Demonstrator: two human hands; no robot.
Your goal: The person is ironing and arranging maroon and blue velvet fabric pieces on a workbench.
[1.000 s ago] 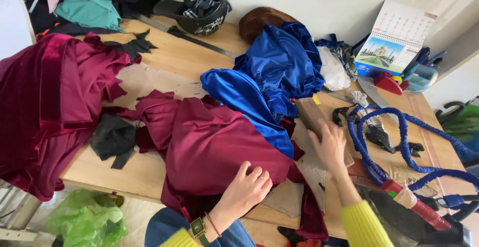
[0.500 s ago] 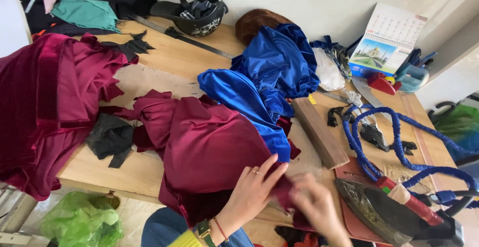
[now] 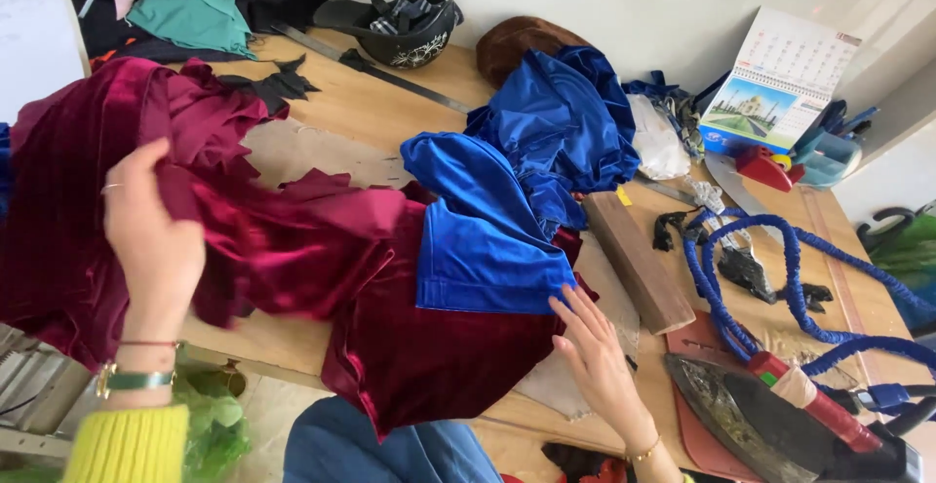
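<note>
The left hand [image 3: 156, 239] is closed on a fold of the red velvet [image 3: 322, 259], lifting it up off the table [image 3: 370, 113] so the cloth hangs in a slack sheet toward the blue satin [image 3: 487, 230]. The right hand [image 3: 595, 356] lies open, fingers spread and flat, on the velvet's lower edge just below the satin, gripping nothing.

To handle this well, the open palm should pin the velvet firmly while the lifted side is drawn out evenly; a pull from one corner only would likely drag the satin lying on top of the velvet, so the satin is best slid clear.

Right of the satin lies a wooden block [image 3: 639, 264], and beyond it a blue cord [image 3: 780, 278] loops over to an iron [image 3: 770, 425] at the table's near right corner. Behind the satin sit a desk calendar [image 3: 780, 83] and, left of that, a dark helmet [image 3: 400, 30].

The left palm faces away, so how much velvet is pinched cannot be told. The satin covers the velvet's middle. The iron is cut off by the frame, and more velvet left of the satin runs out of view. The small dark scraps by the cord are hard to make out.
</note>
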